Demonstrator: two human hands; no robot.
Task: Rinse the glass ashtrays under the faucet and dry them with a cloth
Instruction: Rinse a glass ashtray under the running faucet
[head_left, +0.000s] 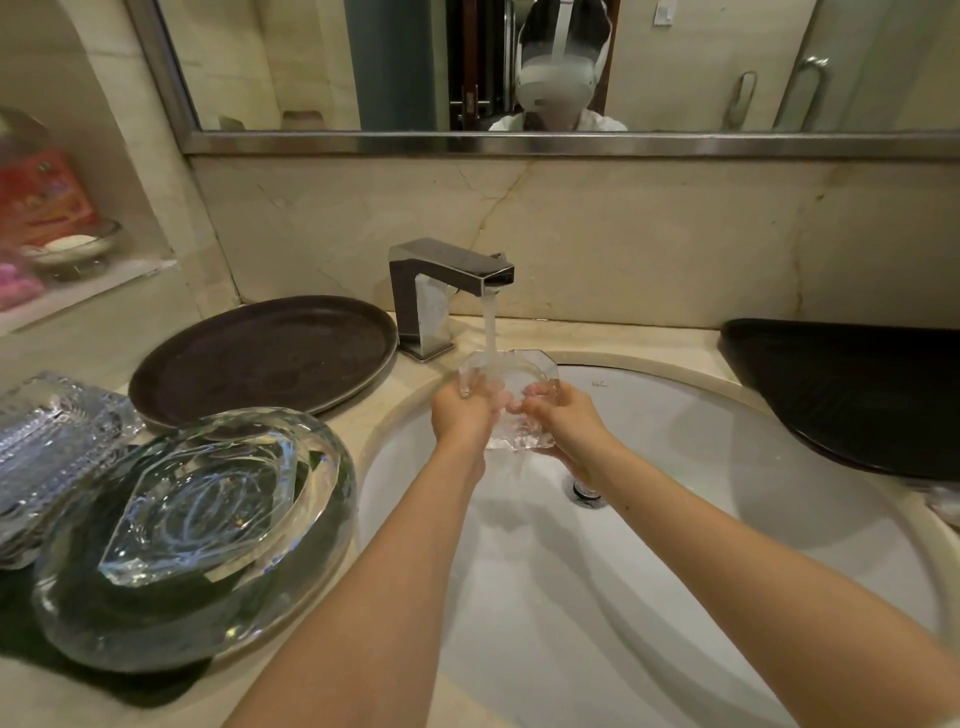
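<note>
A clear glass ashtray (522, 375) is tilted under the running chrome faucet (447, 280), over the white sink (727, 467). My left hand (462, 415) grips its left edge and my right hand (563, 421) grips its right side, fingers curled round the glass. Water streams onto the ashtray and runs off below it. On the counter at the left a large round glass ashtray (197, 535) holds a smaller faceted one (202, 499) inside it. Further left lies a stack of ribbed glass ashtrays (52, 447).
A round dark tray (265, 358) sits behind the ashtrays, left of the faucet. A black tray (852, 389) overhangs the sink's right rim. A dark mat (156, 686) lies under the big ashtray. A wall niche (67, 244) at the far left holds a soap dish.
</note>
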